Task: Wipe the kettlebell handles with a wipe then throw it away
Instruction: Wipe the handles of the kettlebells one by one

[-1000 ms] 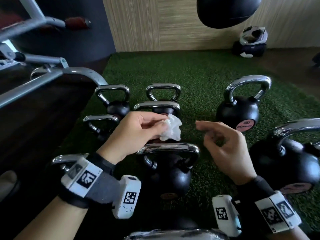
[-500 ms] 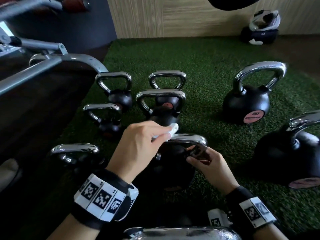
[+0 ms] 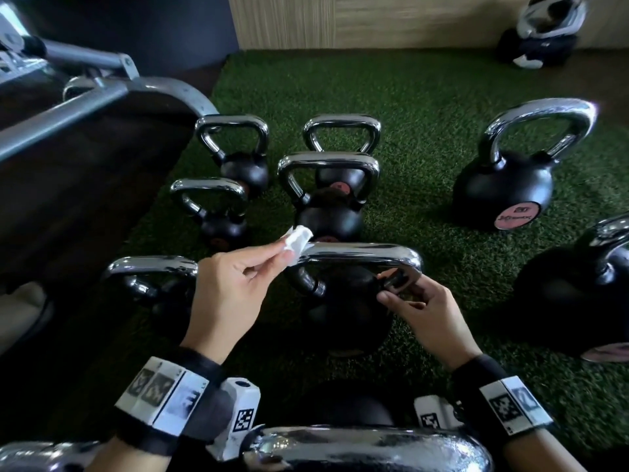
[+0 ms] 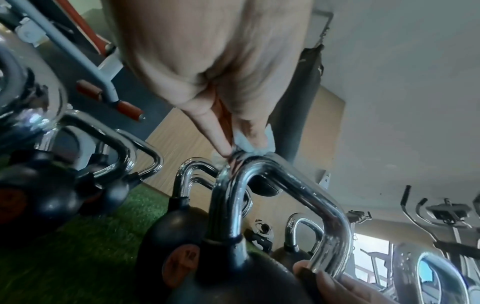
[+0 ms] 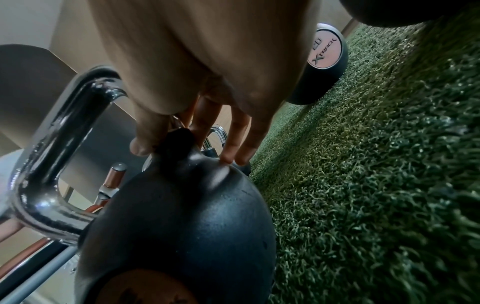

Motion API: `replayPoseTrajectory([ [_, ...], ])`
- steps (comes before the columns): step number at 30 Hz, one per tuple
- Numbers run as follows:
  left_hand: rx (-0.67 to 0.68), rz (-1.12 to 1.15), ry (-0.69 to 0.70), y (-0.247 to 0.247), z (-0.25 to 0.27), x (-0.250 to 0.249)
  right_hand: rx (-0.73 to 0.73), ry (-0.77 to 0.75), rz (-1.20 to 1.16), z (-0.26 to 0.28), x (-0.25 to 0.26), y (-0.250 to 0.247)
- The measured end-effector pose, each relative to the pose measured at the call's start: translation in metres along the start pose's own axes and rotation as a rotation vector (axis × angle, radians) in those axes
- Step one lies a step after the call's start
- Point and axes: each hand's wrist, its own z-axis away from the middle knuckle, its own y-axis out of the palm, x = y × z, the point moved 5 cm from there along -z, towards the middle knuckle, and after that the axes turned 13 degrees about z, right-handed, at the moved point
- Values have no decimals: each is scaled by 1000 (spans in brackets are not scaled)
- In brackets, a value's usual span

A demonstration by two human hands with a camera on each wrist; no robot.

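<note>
Wipe (image 3: pixel 298 240) in left hand (image 3: pixel 228 294) fingertips, on handle (image 3: pixel 360 254)

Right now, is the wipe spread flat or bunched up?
Bunched. The wipe is a small folded wad that the left hand pinches against the left end of the kettlebell handle; no loose sheet hangs free.
</note>
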Motion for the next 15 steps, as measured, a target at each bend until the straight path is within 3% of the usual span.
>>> replayPoseTrajectory([
  [4,48,224,-167,3,2,14,-4,-4,-20,0,-2,1],
  [10,-73,426,-470,-6,12,64,-7,-4,-20,0,-4,-1],
  [15,54,272,-565,4,30,80,-7,-7,-9,-1,-4,-1],
])
